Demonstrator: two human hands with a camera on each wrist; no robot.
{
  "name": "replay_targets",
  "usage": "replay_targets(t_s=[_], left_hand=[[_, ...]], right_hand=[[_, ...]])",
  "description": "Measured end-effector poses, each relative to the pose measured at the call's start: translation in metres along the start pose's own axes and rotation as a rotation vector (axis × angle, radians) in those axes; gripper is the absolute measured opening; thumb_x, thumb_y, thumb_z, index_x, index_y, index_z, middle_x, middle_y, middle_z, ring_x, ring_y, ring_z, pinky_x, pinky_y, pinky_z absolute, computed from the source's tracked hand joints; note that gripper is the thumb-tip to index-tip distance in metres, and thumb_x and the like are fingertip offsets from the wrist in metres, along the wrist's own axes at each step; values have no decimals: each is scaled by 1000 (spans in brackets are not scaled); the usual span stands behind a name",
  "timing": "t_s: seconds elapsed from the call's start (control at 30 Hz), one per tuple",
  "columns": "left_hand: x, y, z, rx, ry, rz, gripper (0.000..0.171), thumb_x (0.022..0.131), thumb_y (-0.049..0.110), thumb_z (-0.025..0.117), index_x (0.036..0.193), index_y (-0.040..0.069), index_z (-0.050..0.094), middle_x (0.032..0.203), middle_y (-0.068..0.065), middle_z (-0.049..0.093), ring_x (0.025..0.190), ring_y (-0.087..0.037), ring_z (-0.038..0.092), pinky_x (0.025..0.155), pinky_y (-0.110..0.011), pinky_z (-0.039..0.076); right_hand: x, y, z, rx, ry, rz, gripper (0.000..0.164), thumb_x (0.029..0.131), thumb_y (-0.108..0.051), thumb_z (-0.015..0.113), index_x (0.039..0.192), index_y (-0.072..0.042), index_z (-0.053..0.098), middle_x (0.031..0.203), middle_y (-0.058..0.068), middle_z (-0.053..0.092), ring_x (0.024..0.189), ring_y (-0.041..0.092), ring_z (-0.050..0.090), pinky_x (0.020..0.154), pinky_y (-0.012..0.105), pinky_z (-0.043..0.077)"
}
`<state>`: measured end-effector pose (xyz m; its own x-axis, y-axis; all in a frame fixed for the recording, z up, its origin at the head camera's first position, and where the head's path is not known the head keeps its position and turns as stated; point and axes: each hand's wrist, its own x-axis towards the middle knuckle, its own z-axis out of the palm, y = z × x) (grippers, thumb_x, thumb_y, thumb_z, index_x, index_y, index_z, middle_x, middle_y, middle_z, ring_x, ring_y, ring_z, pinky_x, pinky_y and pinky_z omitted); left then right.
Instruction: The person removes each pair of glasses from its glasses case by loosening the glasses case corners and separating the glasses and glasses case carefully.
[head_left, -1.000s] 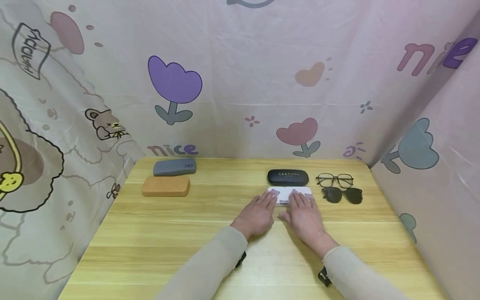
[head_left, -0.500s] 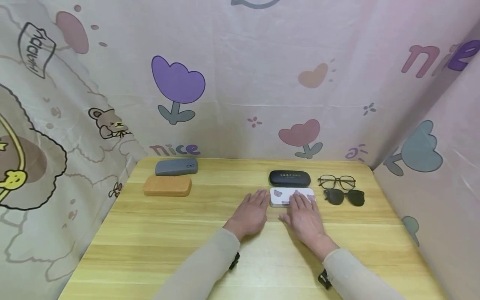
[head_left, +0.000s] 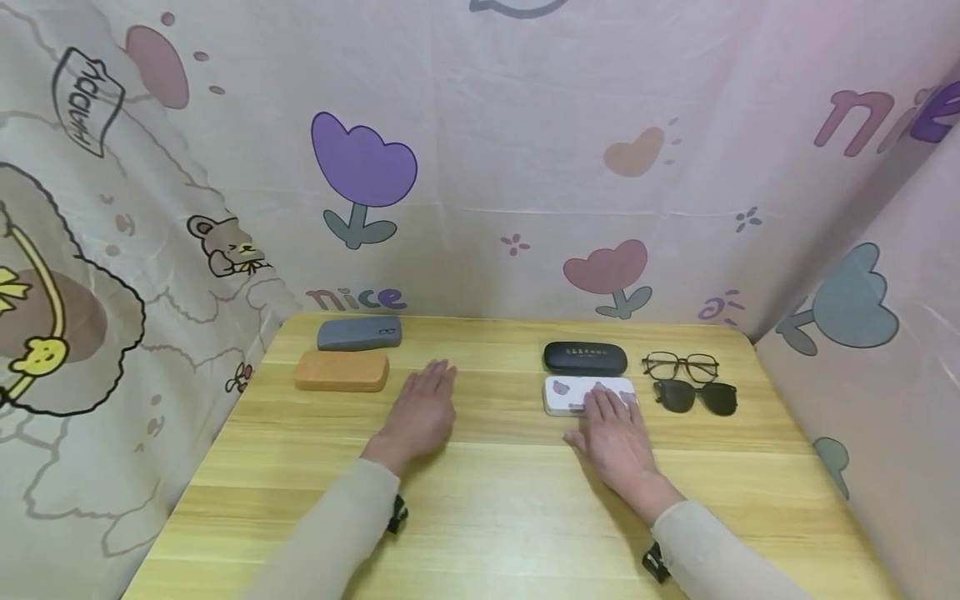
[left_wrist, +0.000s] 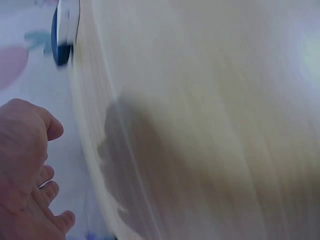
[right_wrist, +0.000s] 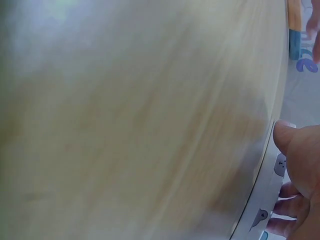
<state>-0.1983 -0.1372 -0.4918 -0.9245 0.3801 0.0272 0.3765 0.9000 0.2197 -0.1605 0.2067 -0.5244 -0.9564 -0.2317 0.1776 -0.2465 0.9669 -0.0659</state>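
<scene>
My right hand (head_left: 617, 442) rests with its fingers laid on top of a white glasses case (head_left: 558, 400) printed with small bears; the fingers hide part of its lid. Right behind that one lies a black glasses case (head_left: 585, 358) with small lettering. My left hand (head_left: 420, 412) is over the table, fingers extended and holding nothing, a little right of an orange glasses case (head_left: 341, 372). In the left wrist view the left hand (left_wrist: 25, 170) shows bare fingers, apart from the white case (left_wrist: 68, 20) and the black case (left_wrist: 61, 50).
A grey-blue glasses case (head_left: 360, 333) lies behind the orange one at the back left. Clear-lens glasses (head_left: 681, 367) and dark sunglasses (head_left: 696, 397) lie right of the white case. A printed curtain (head_left: 480, 150) surrounds the wooden table (head_left: 487, 517) at the back and sides.
My left hand has lifted off the white case and moved left toward the orange case. The right hand stays on the white case, which has not visibly shifted on the table.
</scene>
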Motion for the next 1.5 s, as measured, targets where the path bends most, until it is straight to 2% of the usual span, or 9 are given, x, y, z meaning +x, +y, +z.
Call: replay_targets(t_s=[0.17,0.33,0.47,0.6,0.83,1.1,1.3,1.5], left_hand=[[-19,-49,-13,-2,76,-51,61,107,19,46,161,-5,32,169,-26,29,159,-44,24,127,-62,18],[-32,-90,-21,-30,87,-144,64,107,19,47,161,-8,29,169,-29,25,158,-48,22,126,-65,16],[-41,-111,-29,-41,82,-195,65,105,19,47,160,-12,28,168,-34,24,156,-53,20,124,-69,16],[-47,-124,-34,-33,53,-220,69,104,19,48,160,-13,25,168,-36,21,156,-55,17,123,-71,14],[-50,-136,-33,-41,-26,-247,73,104,20,48,162,-12,18,169,-37,12,158,-54,10,124,-71,8],[-49,-138,-30,-55,-40,-253,72,103,17,44,163,-11,17,170,-36,11,158,-54,9,125,-70,4],[-50,-133,-28,-62,-64,-264,72,103,17,43,163,-10,14,170,-35,8,159,-53,6,126,-68,2],[-50,-120,-25,-52,-57,-258,72,102,16,45,162,-12,17,169,-37,10,158,-54,8,125,-68,5]], right_hand=[[-2,1,0,-6,2,0,84,97,-54,71,151,5,48,159,28,45,147,47,43,122,68,25],[-4,1,0,-10,15,1,83,96,-53,72,150,5,48,158,27,46,146,47,44,122,68,26],[-4,1,-1,-11,24,-3,82,96,-52,73,150,6,49,158,28,47,145,47,45,122,68,26],[-4,1,-1,-10,31,-7,82,96,-51,73,149,6,49,158,27,47,145,47,45,122,67,26],[-3,-1,-1,-7,28,-12,80,96,-50,73,149,5,49,159,27,47,145,47,45,122,67,26],[0,-5,-3,2,29,-8,82,96,-52,74,149,6,50,157,28,48,146,46,45,121,67,27],[2,-13,-3,8,50,-33,81,96,-54,72,148,4,52,154,27,52,145,46,47,121,67,29],[6,-26,-5,5,83,-70,79,97,-52,71,149,4,51,152,26,54,143,45,49,122,64,30]])
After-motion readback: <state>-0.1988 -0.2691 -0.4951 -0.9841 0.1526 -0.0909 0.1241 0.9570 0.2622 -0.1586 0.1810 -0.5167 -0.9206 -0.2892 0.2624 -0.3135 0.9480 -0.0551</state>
